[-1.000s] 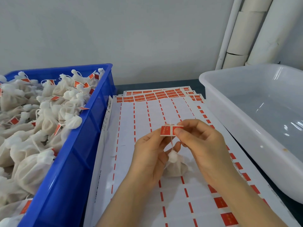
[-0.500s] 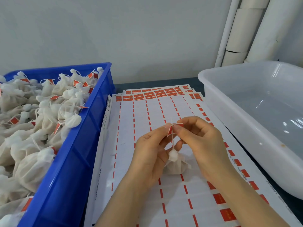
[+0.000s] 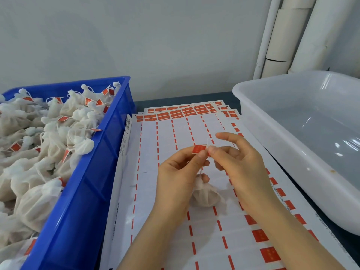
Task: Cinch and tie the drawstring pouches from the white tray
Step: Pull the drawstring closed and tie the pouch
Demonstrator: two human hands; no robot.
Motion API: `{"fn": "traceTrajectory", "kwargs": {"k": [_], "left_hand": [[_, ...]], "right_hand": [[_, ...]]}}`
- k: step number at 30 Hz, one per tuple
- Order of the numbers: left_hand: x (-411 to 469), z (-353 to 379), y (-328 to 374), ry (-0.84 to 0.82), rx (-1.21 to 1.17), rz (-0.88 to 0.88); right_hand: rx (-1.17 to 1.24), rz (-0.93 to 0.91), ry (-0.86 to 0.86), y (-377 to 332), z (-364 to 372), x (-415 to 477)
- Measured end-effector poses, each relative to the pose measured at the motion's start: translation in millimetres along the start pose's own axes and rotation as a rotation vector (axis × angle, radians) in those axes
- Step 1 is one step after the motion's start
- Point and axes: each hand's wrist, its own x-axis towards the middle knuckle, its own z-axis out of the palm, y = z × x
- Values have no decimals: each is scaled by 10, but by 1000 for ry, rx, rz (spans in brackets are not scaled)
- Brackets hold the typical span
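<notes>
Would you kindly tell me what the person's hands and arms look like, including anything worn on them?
The left hand and right hand are bare: no gloves, rings or watch visible. The left forearm and right forearm are uncovered too, with no sleeve in view.

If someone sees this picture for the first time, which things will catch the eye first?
The blue crate at the left, heaped with tied white pouches bearing red tags, stands out first. In the middle, the left hand and the right hand pinch a red label above one small pouch on the label sheets. A white tray stands at the right.
</notes>
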Motion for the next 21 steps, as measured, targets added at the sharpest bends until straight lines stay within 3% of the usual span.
{"fn": "traceTrajectory", "kwargs": {"k": [6, 11, 15, 21], "left_hand": [[11, -3, -7, 65, 219, 125], [10, 19, -29, 136, 271, 171], [-9, 36, -68, 222, 419, 307], [-59, 22, -85, 212, 507, 464]], "right_hand": [[-72, -19, -69, -13, -16, 5], [-104, -19, -32, 4, -8, 7], [-92, -28, 4, 10, 19, -23], [-110, -77, -1, -22, 44, -56]]}}
